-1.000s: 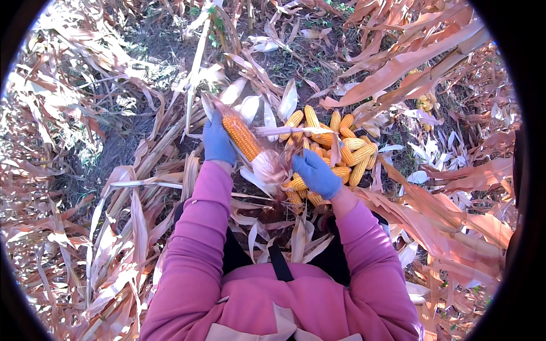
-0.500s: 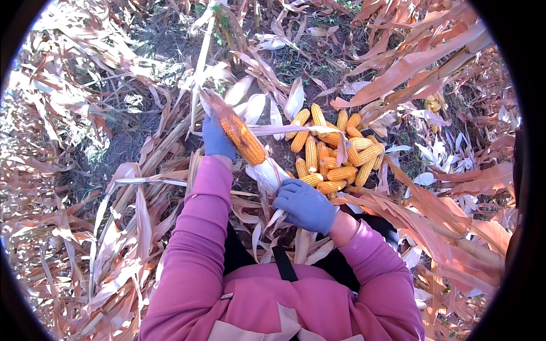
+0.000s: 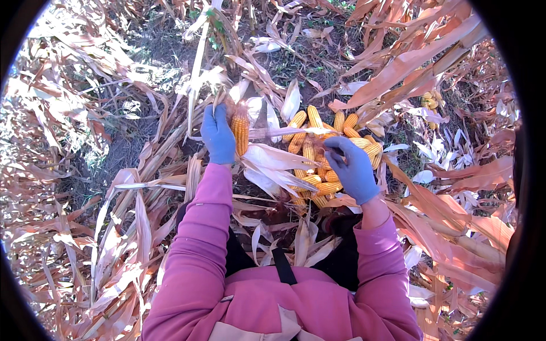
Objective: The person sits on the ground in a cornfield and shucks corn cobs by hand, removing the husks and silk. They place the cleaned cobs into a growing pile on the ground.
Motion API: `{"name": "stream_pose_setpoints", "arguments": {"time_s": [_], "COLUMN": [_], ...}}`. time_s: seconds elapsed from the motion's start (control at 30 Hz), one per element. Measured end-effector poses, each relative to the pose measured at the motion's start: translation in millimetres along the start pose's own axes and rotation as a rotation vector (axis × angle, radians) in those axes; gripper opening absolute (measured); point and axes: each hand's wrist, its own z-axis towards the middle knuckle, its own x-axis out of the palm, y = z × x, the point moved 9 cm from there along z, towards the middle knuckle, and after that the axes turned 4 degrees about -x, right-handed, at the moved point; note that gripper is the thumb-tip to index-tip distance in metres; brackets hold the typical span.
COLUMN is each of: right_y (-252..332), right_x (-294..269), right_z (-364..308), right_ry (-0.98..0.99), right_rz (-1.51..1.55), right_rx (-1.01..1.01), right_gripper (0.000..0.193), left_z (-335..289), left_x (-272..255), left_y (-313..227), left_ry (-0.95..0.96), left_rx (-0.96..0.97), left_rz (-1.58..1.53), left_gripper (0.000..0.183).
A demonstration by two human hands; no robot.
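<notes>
Ear (image 3: pixel 240 136) in left hand (image 3: pixel 218 136), right hand (image 3: pixel 354 171) over pile (image 3: pixel 309 150)

Gloved in blue, the left hand grasps the ear near its upper, silky end, fingers pointing away from the body. The yellow ear stands out along the right side of that hand, kernels bare. Just below the ear's lower end, to the right of the left hand, pale husk (image 3: pixel 278 159) spreads toward the right hand; whether the two are joined cannot be told.

The right hand, also gloved, is bent at the fingers, thumb drawn toward them and pointing at the left hand. Whether it pinches anything cannot be told. Under and beyond its fingers lies the pile of bare yellow cobs, crossed by a strip of dry leaf (image 3: pixel 267 133).

Farther out, broad tan leaves (image 3: pixel 398 71) slant above and right of the right hand. Beyond them, well apart from that hand, sit more cobs (image 3: pixel 430 101).
</notes>
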Motion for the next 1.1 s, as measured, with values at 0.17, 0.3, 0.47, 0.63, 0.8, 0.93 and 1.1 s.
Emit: {"name": "stream_pose_setpoints", "arguments": {"time_s": [0.17,0.3,0.47,0.63,0.8,0.93,1.1], "right_y": [18.2,-36.5,-34.8,-52.6,-88.4,-120.6,-112.8], "right_x": [92.9,97.8,102.0,91.9,79.9,30.7,33.6], "right_z": [-3.8,4.0,9.5,20.0,22.3,25.7,27.8], "right_ry": [0.299,0.000,0.105,-0.137,-0.364,-0.599,-0.504], "right_rz": [0.155,0.017,-0.079,-0.034,0.772,0.986,1.062], "right_rx": [0.091,0.221,0.431,0.273,0.546,0.649,0.563], "right_gripper": [0.027,0.059,0.076,0.070,0.045,0.030,0.023], "left_z": [-28.5,-52.6,-83.5,-77.6,-62.5,-91.7,-147.4], "left_x": [35.8,61.5,79.9,68.8,59.0,70.1,82.0], "left_y": [-5.8,-4.7,10.9,37.3,37.7,-3.8,-36.4], "left_ry": [0.191,0.290,0.411,0.267,0.525,0.869,1.603], "left_rx": [-0.045,-0.111,-0.499,-0.724,-0.623,-0.546,-0.213], "left_rz": [0.110,0.002,-0.274,-0.562,-0.761,-0.651,0.037], "left_gripper": [0.017,0.018,0.022,0.028,0.027,0.025,0.034]}}
